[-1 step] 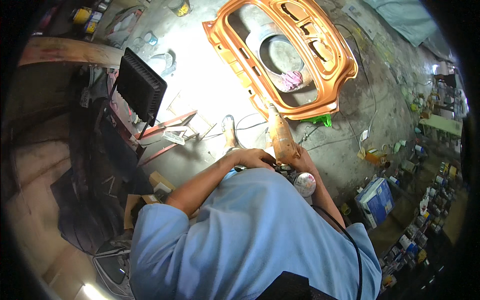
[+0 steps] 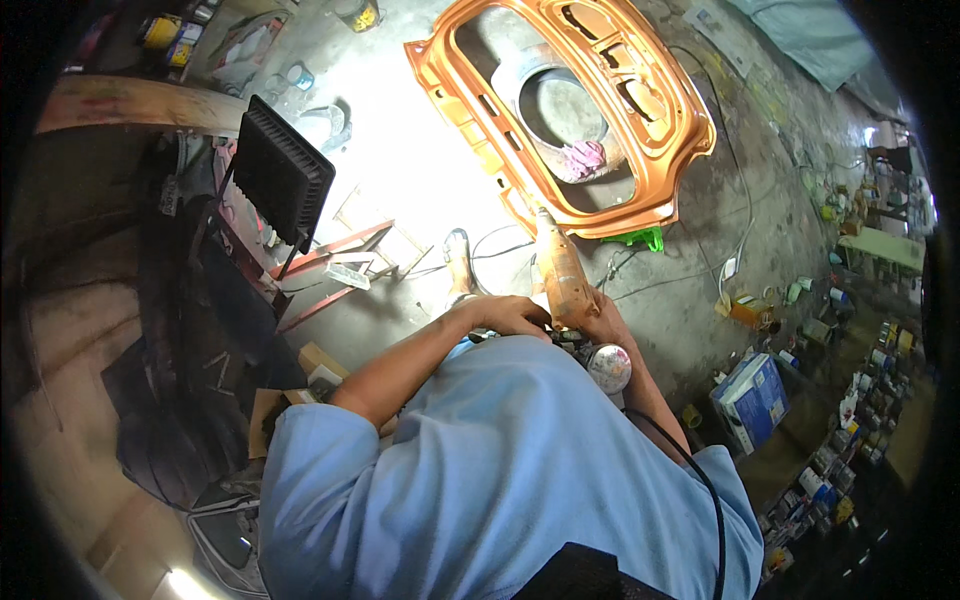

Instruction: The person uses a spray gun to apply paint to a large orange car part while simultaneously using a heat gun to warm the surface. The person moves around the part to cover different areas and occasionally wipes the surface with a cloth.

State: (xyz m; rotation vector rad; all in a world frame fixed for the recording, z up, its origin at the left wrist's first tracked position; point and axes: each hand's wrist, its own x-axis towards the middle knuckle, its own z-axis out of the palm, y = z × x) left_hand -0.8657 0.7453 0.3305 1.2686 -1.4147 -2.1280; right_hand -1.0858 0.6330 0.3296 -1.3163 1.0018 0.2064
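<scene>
In front of my belly, my right hand (image 2: 603,322) is closed along the side of an orange-stained bottle (image 2: 564,275), whose narrow neck points away from me. My left hand (image 2: 512,315) is curled close to the bottle's wide end, against my blue shirt. What its fingers hold is hidden. Below the bottle, beside my right wrist, sits a round silvery container (image 2: 608,368) with reddish marks. Dark metal parts show between it and my hands, too covered to name. Beyond the bottle's neck lies an orange car door panel (image 2: 655,185) with large openings.
A tyre (image 2: 520,75) lies under the panel, with a pink cloth (image 2: 584,160) on it. At left a black floodlight (image 2: 282,170) stands by a red metal frame (image 2: 340,240). A blue-white box (image 2: 752,400) and several cans line the right. Cables cross the floor.
</scene>
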